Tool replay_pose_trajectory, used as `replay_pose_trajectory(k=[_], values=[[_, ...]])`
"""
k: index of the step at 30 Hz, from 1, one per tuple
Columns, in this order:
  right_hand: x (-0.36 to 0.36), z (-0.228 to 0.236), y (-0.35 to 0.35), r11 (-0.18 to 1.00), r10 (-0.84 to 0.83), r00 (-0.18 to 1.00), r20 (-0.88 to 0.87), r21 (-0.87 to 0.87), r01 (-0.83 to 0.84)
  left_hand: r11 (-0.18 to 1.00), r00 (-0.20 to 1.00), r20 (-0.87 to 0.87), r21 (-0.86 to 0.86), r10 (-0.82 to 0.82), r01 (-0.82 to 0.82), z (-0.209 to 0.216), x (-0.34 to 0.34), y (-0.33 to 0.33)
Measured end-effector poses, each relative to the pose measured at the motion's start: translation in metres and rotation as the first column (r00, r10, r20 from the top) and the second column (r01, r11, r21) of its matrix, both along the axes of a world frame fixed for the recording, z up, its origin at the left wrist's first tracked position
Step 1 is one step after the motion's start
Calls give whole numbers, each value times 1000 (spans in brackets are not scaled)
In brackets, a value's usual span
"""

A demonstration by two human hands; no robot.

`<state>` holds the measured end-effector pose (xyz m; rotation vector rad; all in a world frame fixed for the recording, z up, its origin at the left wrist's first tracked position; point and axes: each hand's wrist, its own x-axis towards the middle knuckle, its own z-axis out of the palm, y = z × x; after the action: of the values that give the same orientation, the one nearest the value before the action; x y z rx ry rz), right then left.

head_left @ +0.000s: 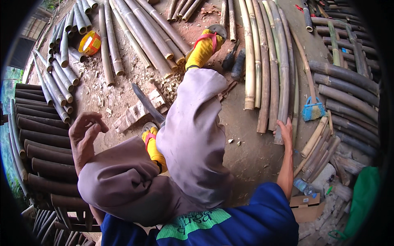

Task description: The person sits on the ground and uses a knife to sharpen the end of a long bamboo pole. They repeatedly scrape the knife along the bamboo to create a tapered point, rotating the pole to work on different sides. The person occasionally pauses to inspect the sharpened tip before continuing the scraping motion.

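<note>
Right hand (pixel 286 130) is resting, fingers spread flat, on a split bamboo pole (pixel 282 82), apparently gripping nothing; left hand (pixel 84 132), far from that pole, is hovering half-curled and empty. Close the fingers fully round the pole before dragging it.

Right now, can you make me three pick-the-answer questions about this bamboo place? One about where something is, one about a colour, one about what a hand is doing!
1. Where is the right hand?
A. on the bamboo poles lying on the ground
B. on the cardboard box
C. inside a sock

2. What colour are the socks?
A. green
B. yellow
C. white

3. How is the left hand?
A. gripping a knife
B. flat on the ground
C. raised, empty, fingers curled

Answers: 1 A, its fingers rest on a pole end. 2 B, both feet show yellow. 3 C, nothing is in it.
</note>
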<state>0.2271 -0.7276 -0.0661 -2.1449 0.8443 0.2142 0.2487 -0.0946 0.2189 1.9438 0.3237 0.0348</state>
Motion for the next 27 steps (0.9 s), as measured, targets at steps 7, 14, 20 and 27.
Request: replay_pose_trajectory(k=[7,14,20,27], values=[[-19,56,100,630,-166,979,-119,751,198,988,999,7,-152,35,-33,-7,-8,19],[-26,-13,80,984,50,980,192,-177,-16,976,998,-1,-206,70,-69,-9,-13,17],[-26,-17,-18,771,-38,982,-186,-630,-89,969,995,-18,-226,101,-102,-14,-9,25],[-17,8,-17,783,-109,946,-307,-613,-108,963,995,-53,-252,90,-100,-13,-12,31]])
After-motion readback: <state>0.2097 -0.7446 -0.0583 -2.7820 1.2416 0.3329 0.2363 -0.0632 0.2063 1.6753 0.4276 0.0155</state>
